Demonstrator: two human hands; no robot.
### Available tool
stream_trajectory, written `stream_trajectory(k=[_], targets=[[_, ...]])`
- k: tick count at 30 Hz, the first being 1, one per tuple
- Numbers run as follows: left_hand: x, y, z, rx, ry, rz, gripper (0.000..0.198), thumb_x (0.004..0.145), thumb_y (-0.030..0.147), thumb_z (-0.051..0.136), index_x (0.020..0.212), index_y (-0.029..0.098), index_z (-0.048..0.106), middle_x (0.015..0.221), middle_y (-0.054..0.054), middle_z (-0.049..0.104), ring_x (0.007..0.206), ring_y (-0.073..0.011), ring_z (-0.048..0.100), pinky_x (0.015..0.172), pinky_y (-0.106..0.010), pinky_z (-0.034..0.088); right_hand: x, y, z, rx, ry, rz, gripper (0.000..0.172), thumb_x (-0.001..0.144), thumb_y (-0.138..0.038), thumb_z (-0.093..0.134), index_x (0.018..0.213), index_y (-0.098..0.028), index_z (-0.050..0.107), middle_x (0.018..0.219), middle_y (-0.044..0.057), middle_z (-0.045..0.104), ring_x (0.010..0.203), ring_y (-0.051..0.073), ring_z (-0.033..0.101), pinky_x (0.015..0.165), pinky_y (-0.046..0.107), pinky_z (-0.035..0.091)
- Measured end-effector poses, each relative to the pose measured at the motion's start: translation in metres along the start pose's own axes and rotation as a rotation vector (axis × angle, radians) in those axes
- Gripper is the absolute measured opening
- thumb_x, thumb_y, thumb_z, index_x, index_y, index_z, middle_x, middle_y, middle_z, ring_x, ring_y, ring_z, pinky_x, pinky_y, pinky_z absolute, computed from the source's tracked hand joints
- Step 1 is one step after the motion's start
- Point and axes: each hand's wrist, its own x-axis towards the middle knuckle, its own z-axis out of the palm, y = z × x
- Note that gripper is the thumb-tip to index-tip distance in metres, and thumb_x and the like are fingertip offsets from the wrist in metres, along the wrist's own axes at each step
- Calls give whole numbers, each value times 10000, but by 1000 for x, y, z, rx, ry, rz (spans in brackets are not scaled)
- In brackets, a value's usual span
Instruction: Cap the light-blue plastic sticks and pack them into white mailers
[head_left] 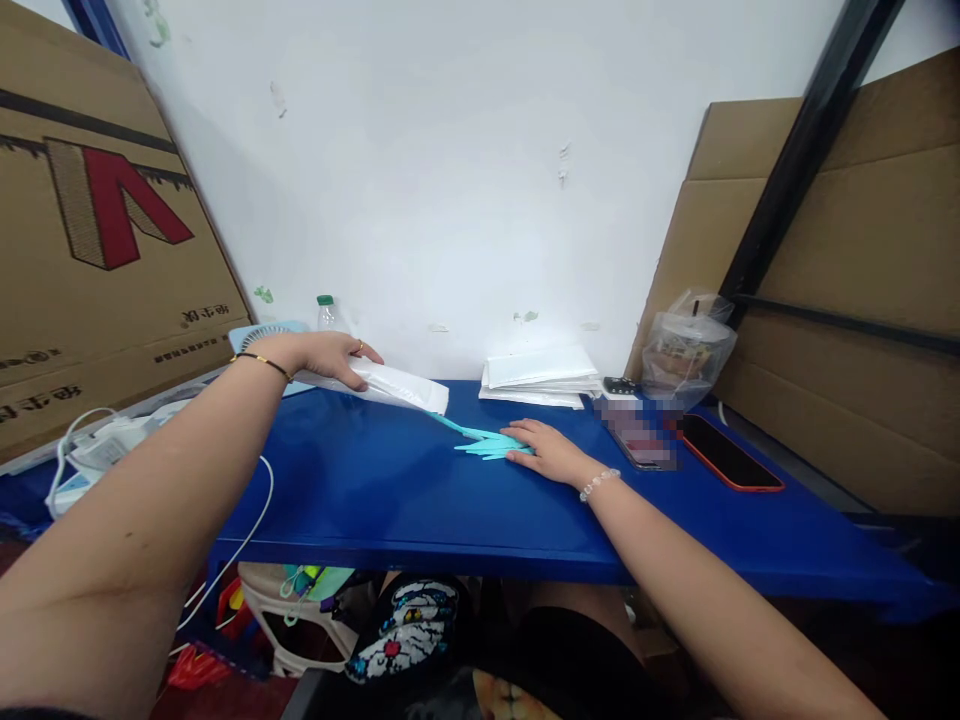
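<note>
Fingers (pixel 358 380) of the left hand (pixel 326 353) grasp a white packet (pixel 405 384); right hand (pixel 553 452) covers turquoise strips (pixel 489 445) on the table (pixel 352 490), pinch or press unclear. Likely step: working strips at packet's end; next needs both lined up.

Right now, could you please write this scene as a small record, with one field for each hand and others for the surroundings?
Left hand: holds a long white packet
Right hand: touches thin turquoise strips
Work surface: blue table
Against wall: loose pile of flat white packets; clear bottle with green cap
Right side: black-screened phone in red-orange case; cup in clear plastic bag
</note>
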Motion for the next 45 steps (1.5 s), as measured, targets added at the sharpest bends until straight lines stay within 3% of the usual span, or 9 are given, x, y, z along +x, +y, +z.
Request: stream_trajectory(k=[4, 10, 14, 18, 21, 24, 30, 34, 45], targets=[[-3, -34, 24, -55, -162, 10, 749, 617, 588, 585, 1302, 293, 508, 1244, -27, 590, 1033, -269, 566, 842, -281, 418, 0, 1, 0, 2, 11, -12, 559, 869, -587, 412, 1348, -306, 465, 1390, 56, 461, 1291, 289, 379, 1065, 477, 310], [8, -60, 68, 16, -3, -147, 717, 639, 584, 565, 1290, 287, 512, 1224, -60, 607, 1121, -331, 523, 925, -383, 374, 0, 2, 1, 11, 11, -11, 543, 870, -571, 425, 1342, -307, 473, 1387, 51, 465, 1295, 286, 379, 1064, 475, 317], [19, -31, 108, 57, 60, -126, 710, 685, 506, 578, 1341, 265, 456, 1266, -118, 570, 1190, -360, 469, 987, -476, 310, 0, 2, 3, 9, 13, -11, 541, 870, -566, 433, 1339, -301, 478, 1393, 54, 460, 1297, 286, 380, 1073, 481, 306], [19, 16, 136, 2, 235, 19, 827, 718, 492, 582, 1443, 238, 275, 1491, -111, 295, 1356, -350, 241, 1060, -493, 232, -2, 4, -2, 42, 22, 36, 572, 851, -581, 463, 1365, -332, 435, 1423, 39, 430, 1340, 300, 317, 1092, 514, 261], [4, 48, 148, -175, 125, 270, 628, 848, 493, 425, 1400, 199, 369, 1420, -80, 424, 1277, -230, 412, 1055, -323, 309, -8, 11, -13, 90, 36, 70, 556, 866, -568, 447, 1379, -357, 402, 1479, 10, 345, 1388, 280, 224, 1116, 503, 214], [-18, 70, 159, -220, 1, 320, 615, 869, 575, 354, 1350, 205, 457, 1420, -66, 431, 1272, -243, 429, 1054, -315, 326, -13, 21, -23, 151, -68, 82, 558, 855, -544, 491, 1376, -366, 404, 1494, -10, 315, 1405, 273, 172, 1133, 498, 160], [-45, 80, 176, -208, 47, 275, 733, 859, 649, 306, 1431, 192, 326, 1476, -78, 336, 1305, -280, 382, 1075, -384, 313, -20, 23, -27, 167, -157, 86, 538, 843, -519, 526, 1340, -317, 477, 1471, 17, 361, 1396, 274, 206, 1127, 466, 192], [-38, 77, 183, -200, 131, 234, 772, 841, 671, 327, 1449, 198, 277, 1497, -101, 285, 1335, -301, 329, 1082, -447, 289, -26, 12, -32, 153, -153, 75, 593, 849, -517, 521, 1382, -276, 425, 1481, 46, 340, 1395, 272, 213, 1124, 437, 210], [-17, 107, 171, -344, 6, 239, 810, 846, 673, 277, 1487, 210, 100, 1497, -38, 268, 1341, -290, 320, 1125, -437, 233, -52, 15, -32, 162, -140, 22, 549, 889, -495, 469, 1400, -312, 387, 1483, -1, 336, 1403, 274, 180, 1137, 449, 144]])
